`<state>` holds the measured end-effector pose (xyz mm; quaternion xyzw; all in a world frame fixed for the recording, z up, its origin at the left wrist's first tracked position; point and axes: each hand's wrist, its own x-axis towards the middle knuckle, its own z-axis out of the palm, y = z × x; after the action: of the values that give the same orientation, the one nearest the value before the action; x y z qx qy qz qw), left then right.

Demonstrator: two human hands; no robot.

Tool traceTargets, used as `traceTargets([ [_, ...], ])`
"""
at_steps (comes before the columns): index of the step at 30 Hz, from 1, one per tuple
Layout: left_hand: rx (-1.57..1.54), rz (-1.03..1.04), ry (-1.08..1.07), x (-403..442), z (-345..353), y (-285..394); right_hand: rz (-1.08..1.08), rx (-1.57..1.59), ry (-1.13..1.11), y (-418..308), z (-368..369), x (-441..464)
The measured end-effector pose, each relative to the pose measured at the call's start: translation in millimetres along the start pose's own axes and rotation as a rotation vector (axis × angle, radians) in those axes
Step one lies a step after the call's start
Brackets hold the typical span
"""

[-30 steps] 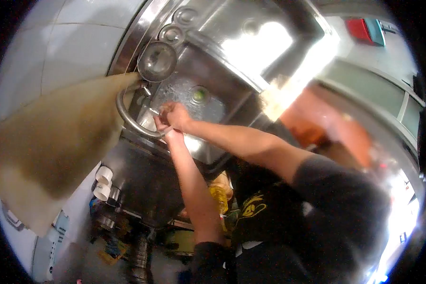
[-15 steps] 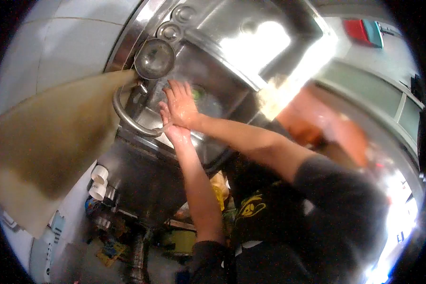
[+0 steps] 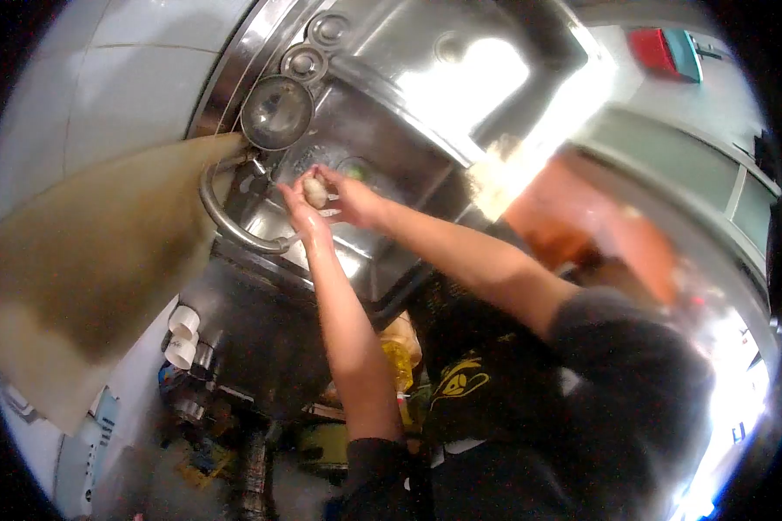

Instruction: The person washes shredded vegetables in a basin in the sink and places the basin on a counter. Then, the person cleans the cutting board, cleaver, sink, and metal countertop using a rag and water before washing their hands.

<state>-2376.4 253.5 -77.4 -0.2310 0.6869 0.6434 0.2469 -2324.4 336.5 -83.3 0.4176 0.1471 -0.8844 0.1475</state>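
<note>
My left hand [image 3: 304,213] is under the curved metal tap [image 3: 226,221], wet, its palm turned up and fingers curled against a pale oval lump [image 3: 315,193]. From the other side my right hand [image 3: 358,201] closes its fingers and thumb round the same lump. The lump's exact kind is too blurred to tell. Water seems to run from the tap's mouth by my left wrist. Both hands are over the steel sink basin [image 3: 404,195], where something small and green [image 3: 354,169] lies near the drain.
A metal bowl [image 3: 277,113] and two small round metal pieces [image 3: 304,63] line the sink's back edge. A second basin [image 3: 391,43] adjoins. A tan board [image 3: 96,252] stands left of the tap. White cups [image 3: 182,323] are lower left, a red-and-teal object [image 3: 665,54] upper right.
My hands were laid flat together, right over left, with no lump showing. Now they have turned and parted a little, and the pale lump shows between the curled fingers.
</note>
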Motion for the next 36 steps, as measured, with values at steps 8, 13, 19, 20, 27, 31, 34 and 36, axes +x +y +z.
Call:
traceTargets([
  [8,-0.798,-0.118,0.046,-29.1,-39.0,18.7,0.230,0.381,-0.251,4.3,9.8,37.8],
  [13,-1.258,-0.363,-0.164,-30.8,-32.5,-1.7,0.129,0.258,-0.165,25.7,5.8,28.2],
  [19,-0.755,-0.069,0.101,-22.2,-43.3,-7.3,-0.099,-0.601,-0.077,43.3,5.6,27.5],
  [20,-0.632,-0.054,0.279,-29.1,-35.9,7.9,-0.126,-0.690,-0.050,42.6,14.4,30.7],
  [27,-0.146,0.157,0.255,-16.6,-66.3,44.4,0.147,-0.262,-0.117,36.1,18.3,53.2],
  [31,0.125,0.134,0.221,30.1,-62.9,59.5,0.386,0.145,-0.344,11.9,10.0,19.0],
  [34,0.371,0.061,0.109,52.1,-54.8,68.6,0.328,0.155,-0.365,17.0,5.0,17.2],
  [36,0.667,0.109,0.184,57.3,-50.5,70.2,0.332,0.174,-0.301,18.8,2.4,13.3],
])
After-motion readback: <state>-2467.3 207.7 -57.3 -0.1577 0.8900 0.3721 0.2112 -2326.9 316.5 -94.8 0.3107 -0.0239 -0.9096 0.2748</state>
